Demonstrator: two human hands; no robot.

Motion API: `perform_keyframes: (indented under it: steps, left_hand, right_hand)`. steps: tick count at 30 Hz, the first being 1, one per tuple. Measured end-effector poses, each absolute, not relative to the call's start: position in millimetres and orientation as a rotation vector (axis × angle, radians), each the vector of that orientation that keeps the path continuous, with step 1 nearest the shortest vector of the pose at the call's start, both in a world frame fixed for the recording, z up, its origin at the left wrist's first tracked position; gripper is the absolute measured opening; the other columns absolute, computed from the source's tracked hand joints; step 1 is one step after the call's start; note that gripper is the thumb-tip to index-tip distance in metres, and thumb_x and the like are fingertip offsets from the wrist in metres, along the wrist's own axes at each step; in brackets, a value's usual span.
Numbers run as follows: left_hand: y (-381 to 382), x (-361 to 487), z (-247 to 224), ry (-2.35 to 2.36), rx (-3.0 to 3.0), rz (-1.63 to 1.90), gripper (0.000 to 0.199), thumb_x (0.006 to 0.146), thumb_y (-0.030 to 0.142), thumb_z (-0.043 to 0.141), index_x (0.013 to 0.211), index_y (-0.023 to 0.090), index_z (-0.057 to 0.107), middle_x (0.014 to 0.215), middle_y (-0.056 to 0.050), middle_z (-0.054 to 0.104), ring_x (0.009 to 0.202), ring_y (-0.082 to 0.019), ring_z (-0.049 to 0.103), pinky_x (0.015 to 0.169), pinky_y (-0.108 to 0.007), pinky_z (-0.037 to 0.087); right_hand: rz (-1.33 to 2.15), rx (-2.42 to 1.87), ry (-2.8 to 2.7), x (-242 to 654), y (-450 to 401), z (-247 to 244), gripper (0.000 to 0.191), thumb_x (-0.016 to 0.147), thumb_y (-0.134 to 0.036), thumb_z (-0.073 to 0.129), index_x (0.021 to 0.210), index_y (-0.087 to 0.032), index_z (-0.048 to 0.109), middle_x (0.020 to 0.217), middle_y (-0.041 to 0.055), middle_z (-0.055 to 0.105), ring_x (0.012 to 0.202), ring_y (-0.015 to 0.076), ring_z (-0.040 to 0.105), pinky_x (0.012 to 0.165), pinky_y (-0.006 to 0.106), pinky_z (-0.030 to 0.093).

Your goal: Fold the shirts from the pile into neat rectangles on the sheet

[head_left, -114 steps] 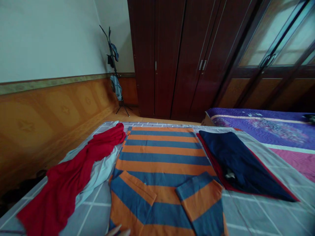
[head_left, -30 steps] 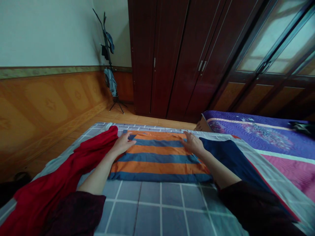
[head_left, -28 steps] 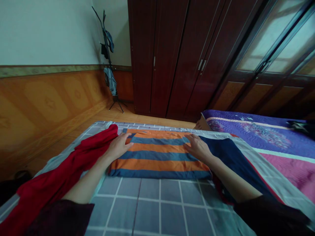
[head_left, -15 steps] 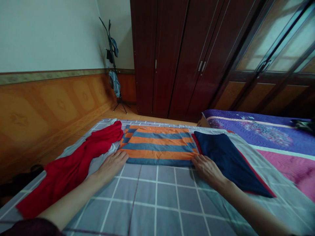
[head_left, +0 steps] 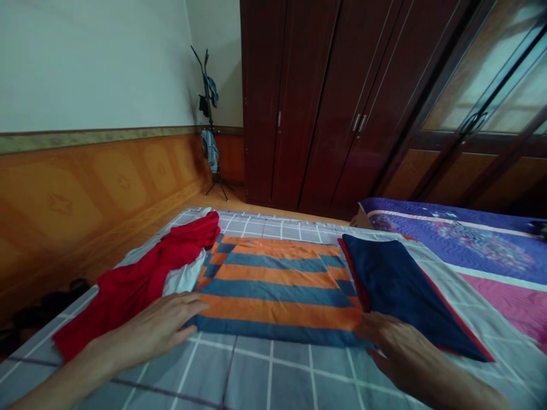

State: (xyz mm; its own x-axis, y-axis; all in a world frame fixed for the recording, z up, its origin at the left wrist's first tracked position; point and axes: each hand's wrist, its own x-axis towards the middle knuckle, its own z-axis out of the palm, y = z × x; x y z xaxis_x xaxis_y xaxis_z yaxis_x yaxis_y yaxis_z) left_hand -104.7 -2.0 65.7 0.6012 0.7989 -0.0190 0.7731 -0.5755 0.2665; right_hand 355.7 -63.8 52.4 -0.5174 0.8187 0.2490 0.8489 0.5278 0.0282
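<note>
A folded shirt (head_left: pixel 277 293) with orange and blue-grey stripes lies flat in front of me on the checked bedsheet (head_left: pixel 252 373). My left hand (head_left: pixel 171 319) is at its near left corner, fingers stretched out and thumb apart, gripping nothing. At the near right corner is my right hand (head_left: pixel 393 341), somewhat blurred, its thumb spread from the fingers. Whether the fingertips press on the cloth or hover just above it, I cannot tell. Left of the shirt lies a loose, crumpled red garment (head_left: pixel 145 285). To the right is a folded navy garment (head_left: pixel 397 285) with red edges.
Behind the bed stands a tall dark red wardrobe (head_left: pixel 316 114). A coat rack (head_left: pixel 209 108) with a few hanging items is in the corner. On the right is a second bed with a purple and pink cover (head_left: pixel 453 233). Dark items (head_left: pixel 51 304) lie low at the left.
The striped shirt's near edge has come closer to me, and both hands have moved back with it. My fingers have loosened from its corners. The view has shifted slightly.
</note>
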Motion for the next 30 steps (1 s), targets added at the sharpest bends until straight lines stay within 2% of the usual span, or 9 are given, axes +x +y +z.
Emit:
perform_keyframes:
  steps: [3, 6, 9, 12, 18, 22, 25, 28, 30]
  left_hand:
    - [16.1, -80.8, 81.3, 1.310, 2.560, 0.312, 0.032, 0.086, 0.027, 0.050, 0.116, 0.027, 0.062, 0.120, -0.005, 0.062, 0.111, -0.023, 0.056, 0.097, -0.035, 0.040]
    - [54.9, -28.6, 93.8, 1.153, 2.601, 0.442, 0.027, 0.088, 0.026, 0.048, 0.109, 0.025, 0.065, 0.113, -0.004, 0.065, 0.106, -0.022, 0.058, 0.095, -0.034, 0.041]
    - [93.3, 24.6, 79.7, 1.006, 2.633, 0.511, 0.023, 0.087, 0.022, 0.048, 0.098, 0.022, 0.068, 0.100, -0.005, 0.069, 0.097, -0.022, 0.062, 0.089, -0.033, 0.044]
    - [119.4, 52.5, 43.6, 1.021, 2.621, 0.597, 0.023, 0.087, 0.019, 0.048, 0.095, 0.020, 0.069, 0.097, -0.007, 0.070, 0.096, -0.022, 0.062, 0.087, -0.034, 0.045]
    - [139.6, 43.3, -10.7, 1.141, 2.544, 0.688, 0.027, 0.089, 0.022, 0.049, 0.110, 0.019, 0.065, 0.127, -0.010, 0.058, 0.121, -0.022, 0.049, 0.106, -0.038, 0.034]
    - [144.3, 40.9, -15.7, 1.181, 2.482, 0.716, 0.027, 0.089, 0.027, 0.051, 0.109, 0.021, 0.066, 0.131, -0.009, 0.055, 0.123, -0.023, 0.047, 0.107, -0.038, 0.033]
    - [150.5, 40.2, -14.1, 1.289, 2.419, 0.896, 0.025, 0.090, 0.027, 0.047, 0.102, 0.021, 0.068, 0.120, -0.008, 0.061, 0.115, -0.021, 0.053, 0.103, -0.036, 0.039]
    - [160.4, 30.4, -14.2, 1.555, 2.282, 1.129, 0.026, 0.088, 0.022, 0.043, 0.096, 0.020, 0.067, 0.107, -0.008, 0.063, 0.105, -0.021, 0.056, 0.095, -0.034, 0.044]
    - [166.5, 21.4, -15.1, 1.728, 2.223, 1.132, 0.024, 0.085, 0.020, 0.045, 0.095, 0.019, 0.067, 0.103, -0.008, 0.063, 0.102, -0.022, 0.057, 0.093, -0.034, 0.045]
  right_hand:
    - [0.005, -1.504, -2.572, 334.5, -43.9, 74.5, 0.022, 0.081, -0.014, 0.046, 0.087, -0.024, 0.065, 0.092, 0.0061, 0.069, 0.084, 0.0197, 0.065, 0.071, 0.029, 0.052]
    - [0.040, -1.463, -2.529, 297.5, 0.2, 93.2, 0.023, 0.084, -0.017, 0.048, 0.098, -0.020, 0.065, 0.098, 0.0083, 0.067, 0.090, 0.0210, 0.064, 0.078, 0.033, 0.051]
    - [0.046, -1.363, -2.546, 266.8, 43.2, 81.8, 0.026, 0.084, -0.021, 0.052, 0.107, -0.017, 0.064, 0.106, 0.0116, 0.066, 0.098, 0.0233, 0.062, 0.083, 0.036, 0.050]
    - [0.049, -1.267, -2.587, 257.0, 72.9, 50.1, 0.030, 0.084, -0.023, 0.054, 0.113, -0.018, 0.062, 0.113, 0.0112, 0.064, 0.107, 0.0231, 0.058, 0.091, 0.037, 0.046]
    - [0.024, -1.403, -2.456, 280.7, 99.6, -1.1, 0.039, 0.089, -0.027, 0.048, 0.125, -0.015, 0.055, 0.134, 0.0139, 0.052, 0.126, 0.0265, 0.043, 0.105, 0.047, 0.034]
    - [-0.024, -1.455, -2.291, 289.4, 105.7, -9.2, 0.031, 0.090, -0.025, 0.045, 0.115, -0.016, 0.061, 0.129, 0.0128, 0.055, 0.120, 0.0248, 0.049, 0.101, 0.041, 0.041]
    - [-0.133, -1.621, -2.097, 294.4, 110.3, -8.6, 0.028, 0.091, -0.022, 0.040, 0.104, -0.018, 0.064, 0.115, 0.0113, 0.061, 0.108, 0.0231, 0.054, 0.095, 0.038, 0.045]
    - [-0.217, -1.788, -1.955, 301.9, 115.3, -10.9, 0.024, 0.090, -0.021, 0.042, 0.098, -0.016, 0.065, 0.108, 0.0128, 0.062, 0.103, 0.0256, 0.055, 0.093, 0.041, 0.043]
    - [-0.217, -1.818, -1.943, 306.1, 118.2, -14.2, 0.022, 0.089, -0.022, 0.045, 0.091, -0.016, 0.066, 0.105, 0.0132, 0.063, 0.101, 0.0265, 0.054, 0.093, 0.042, 0.042]
